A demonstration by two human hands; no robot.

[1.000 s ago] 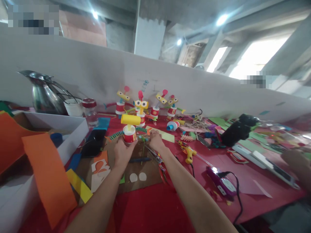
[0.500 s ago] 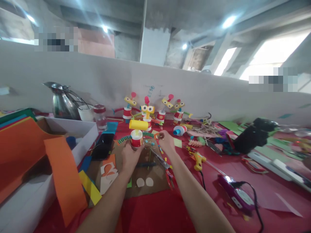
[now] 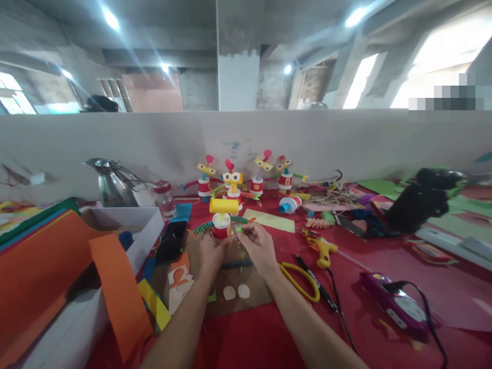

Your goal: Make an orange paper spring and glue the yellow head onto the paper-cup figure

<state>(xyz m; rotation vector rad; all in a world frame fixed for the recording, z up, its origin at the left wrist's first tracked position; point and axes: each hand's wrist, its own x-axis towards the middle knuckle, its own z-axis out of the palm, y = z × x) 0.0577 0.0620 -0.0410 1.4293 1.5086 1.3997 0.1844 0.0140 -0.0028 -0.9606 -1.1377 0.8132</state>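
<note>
Left hand (image 3: 212, 254) grips a cup toy (image 3: 222, 227) over brown card (image 3: 246, 304); right hand (image 3: 262, 251) is bunched at a green bit (image 3: 240, 229), grip unclear.
Two white circles (image 3: 229, 292) lie loose. The toy has curly arms (image 3: 203, 226), a yellow head (image 3: 224, 206), no eyes showing; toys behind (image 3: 231, 179) have eyes.

Your bench (image 3: 246, 343) has a red surface, crowded on both sides. A brown board (image 3: 248, 302) lies flat before you. To its left you have a white box (image 3: 143, 254) and a black phone (image 3: 175, 238); behind these, a metal jug (image 3: 113, 187) and a red-lidded jar (image 3: 165, 201). Four figures (image 3: 232, 178) stand upright at the rear. On your right: a glue gun (image 3: 325, 251), a black pen (image 3: 316, 283) and a purple unit (image 3: 400, 302), cable attached.
</note>
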